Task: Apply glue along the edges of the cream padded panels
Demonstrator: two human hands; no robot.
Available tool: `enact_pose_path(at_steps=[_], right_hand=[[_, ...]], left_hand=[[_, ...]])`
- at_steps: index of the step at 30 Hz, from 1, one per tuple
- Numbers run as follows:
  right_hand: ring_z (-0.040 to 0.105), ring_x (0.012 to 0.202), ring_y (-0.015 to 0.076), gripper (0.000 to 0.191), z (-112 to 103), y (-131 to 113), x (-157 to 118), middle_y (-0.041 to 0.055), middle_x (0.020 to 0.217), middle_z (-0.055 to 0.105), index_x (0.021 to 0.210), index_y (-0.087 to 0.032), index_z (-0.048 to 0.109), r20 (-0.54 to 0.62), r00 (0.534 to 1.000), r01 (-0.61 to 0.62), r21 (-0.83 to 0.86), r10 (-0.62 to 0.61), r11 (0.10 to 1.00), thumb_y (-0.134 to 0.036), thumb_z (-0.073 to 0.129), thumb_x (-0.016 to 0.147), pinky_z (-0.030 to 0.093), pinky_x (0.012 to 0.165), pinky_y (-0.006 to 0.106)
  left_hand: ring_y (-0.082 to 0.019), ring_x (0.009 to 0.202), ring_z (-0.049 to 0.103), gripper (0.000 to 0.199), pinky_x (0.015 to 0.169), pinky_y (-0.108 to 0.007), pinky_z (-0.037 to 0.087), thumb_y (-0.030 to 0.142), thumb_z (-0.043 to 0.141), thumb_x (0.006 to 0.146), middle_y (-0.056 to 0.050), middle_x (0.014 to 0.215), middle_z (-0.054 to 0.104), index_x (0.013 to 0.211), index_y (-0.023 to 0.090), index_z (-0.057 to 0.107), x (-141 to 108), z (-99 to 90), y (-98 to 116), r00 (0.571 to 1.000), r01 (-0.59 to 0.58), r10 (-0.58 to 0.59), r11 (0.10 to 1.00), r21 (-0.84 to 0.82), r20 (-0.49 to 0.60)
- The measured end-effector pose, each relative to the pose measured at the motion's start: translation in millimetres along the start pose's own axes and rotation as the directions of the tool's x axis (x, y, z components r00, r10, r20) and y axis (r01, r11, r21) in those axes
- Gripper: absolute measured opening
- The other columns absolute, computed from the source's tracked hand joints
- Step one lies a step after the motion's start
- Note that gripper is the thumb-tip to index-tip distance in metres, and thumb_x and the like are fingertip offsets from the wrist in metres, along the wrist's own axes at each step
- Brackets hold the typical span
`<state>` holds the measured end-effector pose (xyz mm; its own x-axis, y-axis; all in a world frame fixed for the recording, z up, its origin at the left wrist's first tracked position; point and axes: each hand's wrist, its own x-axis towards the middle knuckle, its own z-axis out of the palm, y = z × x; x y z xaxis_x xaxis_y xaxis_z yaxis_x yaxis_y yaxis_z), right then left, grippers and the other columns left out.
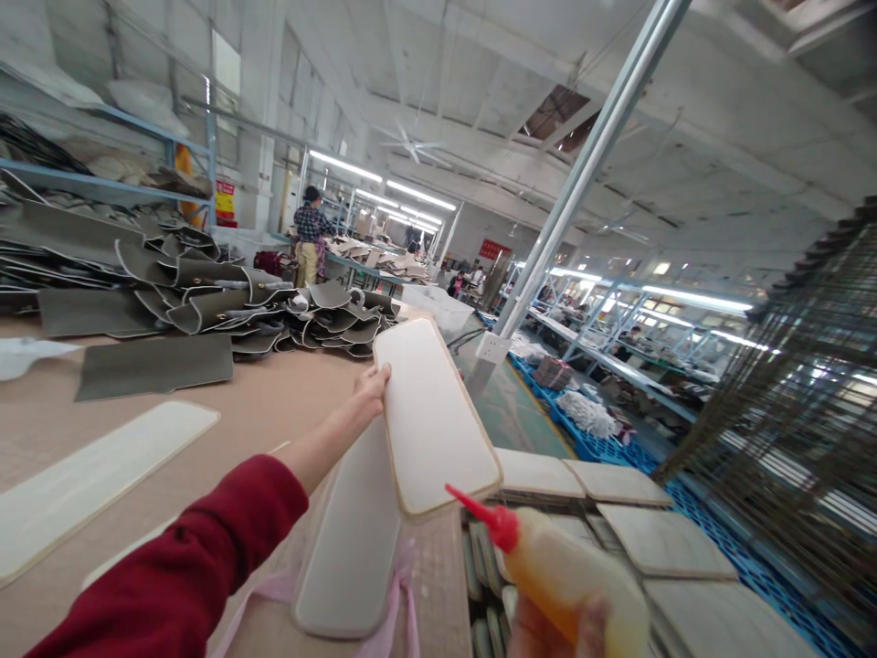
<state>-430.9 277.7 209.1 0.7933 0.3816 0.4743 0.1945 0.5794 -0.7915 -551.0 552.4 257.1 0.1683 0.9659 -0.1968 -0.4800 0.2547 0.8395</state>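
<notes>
My left hand (370,388) is clamped on the long edge of a white padded panel (435,416) with tan trim, fingers wrapped over its left side, holding it up tilted above the right edge of the bench (274,402). My right hand (554,631) is closed round a glue bottle (568,576) — amber liquid, red nozzle pointing up-left, tip just beside the panel's lower right corner; I cannot tell if it touches. Only the top of that hand shows at the bottom of the view. Red sleeve (184,567) on my left arm.

Under the raised panel, a second white panel (349,539) lies flat at the bench's right edge, on a pink plastic strip (397,603). A third long white panel (96,484) lies near the left edge of the bench. Farther back on the bench — a flat grey-green sheet (154,366) and a heap of curled grey-green pieces (226,302).

Right of the bench, lower down, stacked white panels (617,512) sit on wire racks, over blue pallets (596,443). Tall wire rack stack (808,411) at far right. A slanted metal pole (582,174) rises behind the panel. A person in a plaid shirt (310,233) stands at a far table, well apart.
</notes>
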Motion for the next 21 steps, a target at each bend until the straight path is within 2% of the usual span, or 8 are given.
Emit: enact_pose_path(at_steps=[2, 3, 6, 10, 13, 17, 19, 21], right_hand=[[0.059, 0.091, 0.0181, 0.042, 5, -7, 29, 0.0086, 0.111, 0.057, 0.114, -0.016, 0.052, -0.069, 0.997, -0.023, 0.088, 0.029, 0.996, -0.046, 0.052, 0.086, 0.055, 0.072, 0.034], [0.058, 0.095, 0.0159, 0.041, 7, -10, 44, 0.0061, 0.112, 0.058, 0.114, -0.017, 0.053, -0.098, 0.994, -0.032, 0.131, 0.045, 0.991, -0.043, 0.058, 0.083, 0.054, 0.075, 0.028], [0.057, 0.101, 0.0157, 0.049, 17, -12, 87, 0.0043, 0.109, 0.06, 0.109, -0.015, 0.058, -0.053, 0.996, -0.056, 0.194, 0.067, 0.98, -0.035, 0.075, 0.067, 0.049, 0.085, 0.024], [0.059, 0.089, 0.013, 0.06, 25, -1, 121, 0.0018, 0.099, 0.061, 0.114, -0.017, 0.056, 0.021, 0.998, -0.068, 0.198, 0.065, 0.978, -0.028, 0.081, 0.06, 0.05, 0.084, 0.026], [0.058, 0.092, 0.0142, 0.06, 21, 9, 130, 0.0032, 0.102, 0.061, 0.114, -0.017, 0.056, 0.049, 0.996, -0.088, 0.194, 0.08, 0.977, -0.03, 0.08, 0.061, 0.05, 0.083, 0.026], [0.057, 0.092, 0.0142, 0.057, 7, 15, 130, 0.0033, 0.102, 0.061, 0.111, -0.017, 0.058, 0.022, 0.992, -0.124, 0.175, 0.122, 0.977, -0.031, 0.081, 0.06, 0.05, 0.079, 0.022], [0.058, 0.087, 0.0125, 0.057, -1, 17, 119, 0.0029, 0.101, 0.061, 0.111, -0.017, 0.058, 0.003, 0.989, -0.148, 0.165, 0.15, 0.975, -0.031, 0.08, 0.061, 0.05, 0.078, 0.021], [0.058, 0.086, 0.0127, 0.056, -10, 18, 97, 0.003, 0.1, 0.062, 0.113, -0.018, 0.057, -0.002, 0.982, -0.186, 0.153, 0.188, 0.971, -0.033, 0.079, 0.063, 0.05, 0.077, 0.021]], left_hand=[[-0.011, 0.064, 0.063, 0.032, 0.065, -0.022, 0.052, 0.029, 0.067, 0.077, -0.001, 0.079, 0.07, 0.106, 0.019, 0.059, -1, -0.1, -3, 1.0, -0.025, 0.025, 0.999, 0.024, -0.001], [-0.01, 0.063, 0.062, 0.03, 0.065, -0.021, 0.051, 0.028, 0.066, 0.077, 0.0, 0.079, 0.069, 0.105, 0.019, 0.06, -3, 0.3, -5, 0.999, -0.029, 0.029, 0.999, 0.04, 0.016], [-0.011, 0.063, 0.062, 0.021, 0.062, -0.02, 0.05, 0.023, 0.064, 0.078, 0.0, 0.076, 0.069, 0.099, 0.018, 0.062, -16, 5.0, -12, 0.993, -0.017, 0.006, 0.995, 0.096, 0.118], [-0.015, 0.062, 0.063, 0.017, 0.056, -0.022, 0.049, 0.021, 0.06, 0.079, 0.0, 0.067, 0.067, 0.095, 0.018, 0.065, -34, 15.2, -18, 0.959, 0.034, -0.081, 0.984, 0.172, 0.272], [-0.016, 0.061, 0.062, 0.017, 0.053, -0.022, 0.048, 0.022, 0.058, 0.08, 0.0, 0.066, 0.066, 0.095, 0.018, 0.065, -43, 19.3, -17, 0.926, 0.062, -0.137, 0.975, 0.215, 0.353], [-0.015, 0.062, 0.062, 0.025, 0.056, -0.024, 0.049, 0.017, 0.056, 0.077, 0.001, 0.069, 0.066, 0.101, 0.018, 0.064, -47, 19.7, -16, 0.858, 0.099, -0.222, 0.956, 0.274, 0.463], [-0.017, 0.063, 0.063, 0.033, 0.059, -0.026, 0.05, 0.014, 0.058, 0.072, 0.001, 0.071, 0.067, 0.104, 0.018, 0.063, -46, 19.9, -17, 0.835, 0.112, -0.251, 0.949, 0.296, 0.49], [-0.018, 0.064, 0.064, 0.038, 0.059, -0.027, 0.05, 0.012, 0.06, 0.069, 0.0, 0.071, 0.067, 0.106, 0.018, 0.062, -43, 20.5, -18, 0.835, 0.118, -0.259, 0.946, 0.302, 0.485]])
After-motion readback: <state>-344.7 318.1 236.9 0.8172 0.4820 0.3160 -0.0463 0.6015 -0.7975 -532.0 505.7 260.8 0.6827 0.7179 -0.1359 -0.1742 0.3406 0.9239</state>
